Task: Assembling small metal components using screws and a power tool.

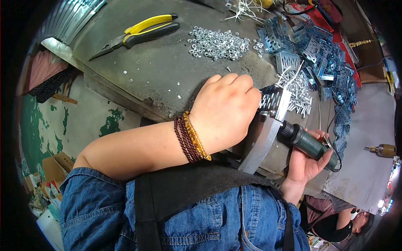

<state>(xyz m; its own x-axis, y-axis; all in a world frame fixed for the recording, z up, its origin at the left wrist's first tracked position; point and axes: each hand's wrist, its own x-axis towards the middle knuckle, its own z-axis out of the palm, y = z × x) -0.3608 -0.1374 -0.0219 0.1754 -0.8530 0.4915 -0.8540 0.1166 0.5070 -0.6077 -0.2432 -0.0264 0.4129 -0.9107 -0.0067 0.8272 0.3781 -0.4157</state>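
My left hand [224, 111] is closed on a perforated metal bracket [274, 99] and a flat metal strip [261, 144] at the near edge of a dark workbench [167, 67]. Beaded bracelets circle that wrist. My right hand [307, 161] grips a dark green powered screwdriver [307, 142], whose black nose presses against the strip just below the bracket. A pile of silver screws [299, 90] lies right behind the bracket.
A heap of small nuts [215, 42] and yellow-handled pliers [140, 33] lie further back on the bench. Many perforated brackets [326, 58] are stacked at the right. Another person [339, 219] sits low at the right. Cardboard clutter [46, 184] lies on the floor at left.
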